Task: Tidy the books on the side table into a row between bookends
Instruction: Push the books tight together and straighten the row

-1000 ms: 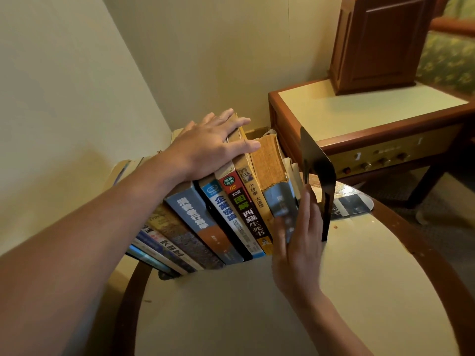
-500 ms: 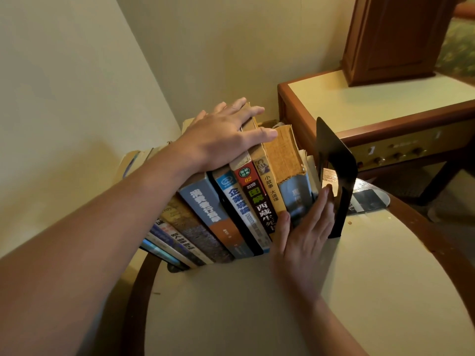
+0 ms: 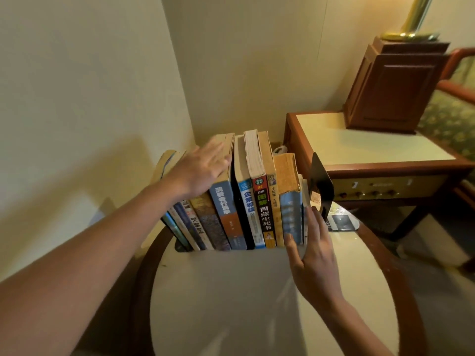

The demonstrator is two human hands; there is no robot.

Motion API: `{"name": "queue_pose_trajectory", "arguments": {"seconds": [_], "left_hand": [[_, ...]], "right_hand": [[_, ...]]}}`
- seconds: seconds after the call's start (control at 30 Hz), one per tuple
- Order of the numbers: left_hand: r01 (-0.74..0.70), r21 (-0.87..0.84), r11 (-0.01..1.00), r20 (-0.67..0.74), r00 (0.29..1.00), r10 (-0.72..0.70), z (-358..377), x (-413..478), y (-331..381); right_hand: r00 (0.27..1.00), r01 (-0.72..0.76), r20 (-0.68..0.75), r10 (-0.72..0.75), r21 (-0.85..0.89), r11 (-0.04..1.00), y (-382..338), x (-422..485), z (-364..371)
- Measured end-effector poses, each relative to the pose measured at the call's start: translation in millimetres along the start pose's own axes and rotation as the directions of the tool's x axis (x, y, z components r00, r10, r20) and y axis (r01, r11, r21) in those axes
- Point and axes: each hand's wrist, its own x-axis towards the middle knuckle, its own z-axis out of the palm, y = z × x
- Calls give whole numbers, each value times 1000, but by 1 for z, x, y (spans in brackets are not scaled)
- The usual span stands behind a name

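Observation:
A row of several books (image 3: 246, 206) stands spine-out at the back of the round side table (image 3: 231, 304). The right books are nearly upright; the left ones lean left. My left hand (image 3: 198, 170) lies flat with straight fingers on the tops of the leaning left books. My right hand (image 3: 312, 250) is open, its fingers straight against the right end of the row beside a black metal bookend (image 3: 321, 186). The base of a second black bookend (image 3: 181, 246) peeks out under the left end.
A wall corner stands close behind and to the left of the books. A wooden nightstand (image 3: 372, 147) with a control panel stands to the right, carrying a dark wooden lamp base (image 3: 393, 86). A small dark card (image 3: 341, 222) lies on the table behind the right bookend.
The right-hand books have been pushed from a strong lean to nearly upright. My left hand slid left, from the middle books onto the left ones. My right hand stays against the row's right end.

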Motion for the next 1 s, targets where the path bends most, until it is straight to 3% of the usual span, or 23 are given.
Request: {"name": "queue_pose_trajectory", "arguments": {"seconds": [0.23,0.4,0.63,0.83,1.0], "left_hand": [[46,-2,999,36,998,-46,2,-10,-8],[93,-22,995,32,995,-93,-1,-13,-14],[66,9,998,16,998,-66,1,-13,-22],[56,43,998,-10,998,-55,4,-13,-23],[48,50,998,-19,999,-48,4,-12,-25]], "right_hand": [[985,135,136,-111,-188,973,1,10,-21],[982,174,126,-142,-297,939,6,11,-25],[949,291,23,-314,-448,845,0,15,-28],[954,221,-82,-288,-457,862,-10,28,-33],[937,263,-119,-329,-379,887,-7,49,-35]]}}
